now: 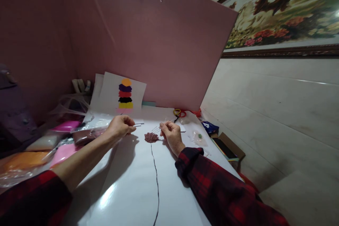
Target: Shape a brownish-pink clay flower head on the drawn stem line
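Note:
A maroon, ruffled flower-like clump (151, 137) lies on the white sheet (127, 180), with a dark wavy line (156, 174) running from it toward me. My right hand (171, 134) is closed at the clump's right, pinching a fork (156, 129) whose thin tines reach over the top of the clump. To the left, my left hand (122, 126) is closed on a thin two-pronged tool (138, 124); its prongs point right and stay apart from the clump. Most of each tool is hidden by the fingers.
A card with coloured blotches (125, 93) leans against the pink panel (159, 42). Plastic bags of coloured material (66, 152) crowd the left. Scissors (180, 113), a small bag with a green piece (199, 136) and a cardboard box (230, 146) are at the right.

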A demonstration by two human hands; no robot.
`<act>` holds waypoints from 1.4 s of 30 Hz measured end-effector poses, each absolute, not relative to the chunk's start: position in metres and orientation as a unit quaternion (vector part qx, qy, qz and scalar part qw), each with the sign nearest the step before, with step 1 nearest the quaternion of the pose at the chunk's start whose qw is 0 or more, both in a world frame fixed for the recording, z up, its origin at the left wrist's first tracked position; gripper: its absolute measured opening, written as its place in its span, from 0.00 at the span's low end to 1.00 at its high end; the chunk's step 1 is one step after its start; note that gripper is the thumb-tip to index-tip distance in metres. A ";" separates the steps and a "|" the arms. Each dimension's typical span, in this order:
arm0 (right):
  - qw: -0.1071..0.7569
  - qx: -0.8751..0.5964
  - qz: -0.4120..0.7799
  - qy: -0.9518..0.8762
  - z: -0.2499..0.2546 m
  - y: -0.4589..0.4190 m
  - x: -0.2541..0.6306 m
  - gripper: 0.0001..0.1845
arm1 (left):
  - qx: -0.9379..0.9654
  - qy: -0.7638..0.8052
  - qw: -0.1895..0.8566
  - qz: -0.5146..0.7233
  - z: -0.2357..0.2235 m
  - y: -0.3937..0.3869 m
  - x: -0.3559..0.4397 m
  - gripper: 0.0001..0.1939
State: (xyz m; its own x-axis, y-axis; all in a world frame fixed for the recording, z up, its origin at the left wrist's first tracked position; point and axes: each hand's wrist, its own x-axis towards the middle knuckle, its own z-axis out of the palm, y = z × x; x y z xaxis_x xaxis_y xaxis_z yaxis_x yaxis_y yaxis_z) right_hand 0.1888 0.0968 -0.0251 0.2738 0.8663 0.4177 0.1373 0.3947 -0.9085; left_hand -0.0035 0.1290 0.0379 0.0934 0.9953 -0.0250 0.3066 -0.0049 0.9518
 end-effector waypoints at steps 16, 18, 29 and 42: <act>0.644 -0.475 0.288 -0.526 -0.025 0.097 0.188 0.18 | 0.614 0.531 0.451 0.370 0.052 0.130 -0.009 0.06; 0.644 -0.475 0.287 -0.526 -0.025 0.097 0.188 0.17 | 0.625 0.523 0.462 0.351 0.050 0.127 -0.006 0.06; 0.644 -0.483 0.282 -0.522 -0.023 0.096 0.187 0.16 | 0.680 0.533 0.361 0.352 0.021 0.122 0.009 0.12; 0.634 -0.552 0.272 -0.468 -0.027 0.102 0.190 0.14 | 0.670 0.504 0.312 0.446 -0.007 0.112 0.018 0.09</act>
